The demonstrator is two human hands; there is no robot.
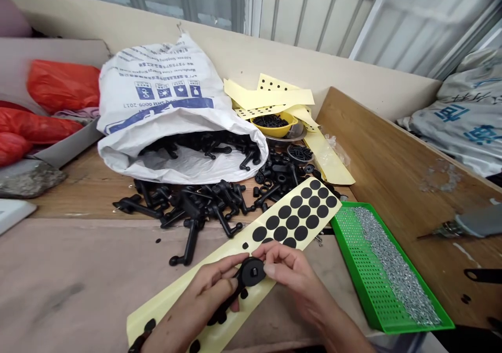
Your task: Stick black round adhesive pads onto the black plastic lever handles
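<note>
My left hand (207, 290) grips a black plastic part (251, 273) with a round head and a long arm. My right hand (292, 272) pinches the round head from the right, fingers closed on it. Both hands hover over a long yellow backing sheet (219, 253) that lies diagonally on the table and carries several round black stickers (298, 214) at its far end. More black plastic parts (196, 206) are heaped just beyond the sheet, spilling from a white woven sack (164, 97).
A green perforated tray (353, 259) with small metal screws (392, 264) sits at the right. A yellow bowl (274, 125) of black pieces and used yellow sheets (270, 97) lie behind. Red bags (58, 86) in a box at left. A raised wooden board (392, 154) stands at right.
</note>
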